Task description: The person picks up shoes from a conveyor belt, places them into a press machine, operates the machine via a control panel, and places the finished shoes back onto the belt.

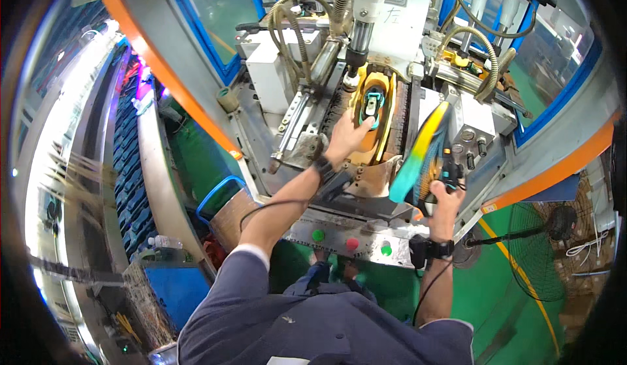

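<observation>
My right hand [447, 201] is closed round the dark upper of a sneaker [422, 152]. This shoe is tilted up, and its sole fades from yellow through green to teal. My left hand [351, 135] reaches into the press at the middle. Its thumb is stretched out against the near end of a teal shoe opening [373, 99] with a pale piece inside. The other fingers lie apart from the thumb, partly hidden by the hand. Around that opening is a long yellow mould-like holder [390, 103], set in the machine bed.
A vertical press cylinder [360, 38] stands just behind the holder. Hoses and metal rods flank both sides. A front panel [339, 237] carries green and red buttons. At left runs a conveyor [127, 149] with dark items. A fan [532, 250] stands at right.
</observation>
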Tool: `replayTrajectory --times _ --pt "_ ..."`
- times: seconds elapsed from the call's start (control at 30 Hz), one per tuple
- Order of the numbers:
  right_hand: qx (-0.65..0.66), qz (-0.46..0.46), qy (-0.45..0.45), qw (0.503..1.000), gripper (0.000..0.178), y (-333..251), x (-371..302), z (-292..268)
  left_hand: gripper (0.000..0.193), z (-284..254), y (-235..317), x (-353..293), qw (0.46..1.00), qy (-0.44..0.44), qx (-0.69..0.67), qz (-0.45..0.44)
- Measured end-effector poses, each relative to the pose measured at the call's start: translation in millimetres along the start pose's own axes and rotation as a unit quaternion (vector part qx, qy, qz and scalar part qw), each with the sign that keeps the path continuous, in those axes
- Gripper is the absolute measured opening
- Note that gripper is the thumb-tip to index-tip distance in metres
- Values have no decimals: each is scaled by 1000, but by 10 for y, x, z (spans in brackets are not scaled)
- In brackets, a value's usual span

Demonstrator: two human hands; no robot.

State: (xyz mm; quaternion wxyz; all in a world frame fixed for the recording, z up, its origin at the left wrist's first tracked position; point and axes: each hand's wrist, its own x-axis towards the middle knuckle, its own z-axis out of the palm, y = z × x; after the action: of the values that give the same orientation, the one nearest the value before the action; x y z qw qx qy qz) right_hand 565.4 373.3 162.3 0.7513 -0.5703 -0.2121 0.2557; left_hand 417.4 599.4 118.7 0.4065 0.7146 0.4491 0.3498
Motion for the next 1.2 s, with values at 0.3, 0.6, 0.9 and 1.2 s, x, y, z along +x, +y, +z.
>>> replayTrajectory --times 0.3,0.6,0.9,1.2 --pt "-182 -111 91 973 56 -95 558 -245 74 1108 -751 1343 977 -3 200 -74" --pt "-510 -63 -56 856 59 0 2292 866 36 -52 -572 521 848 -156 -436 -256" --pt "-649 -58 -89 753 55 1651 2516 2346 60 -2013 -149 -1886 903 56 -358 -230" --pt "-633 -171 -192 730 60 1414 1678 2354 54 -2065 -111 -3371 812 339 -385 -279"
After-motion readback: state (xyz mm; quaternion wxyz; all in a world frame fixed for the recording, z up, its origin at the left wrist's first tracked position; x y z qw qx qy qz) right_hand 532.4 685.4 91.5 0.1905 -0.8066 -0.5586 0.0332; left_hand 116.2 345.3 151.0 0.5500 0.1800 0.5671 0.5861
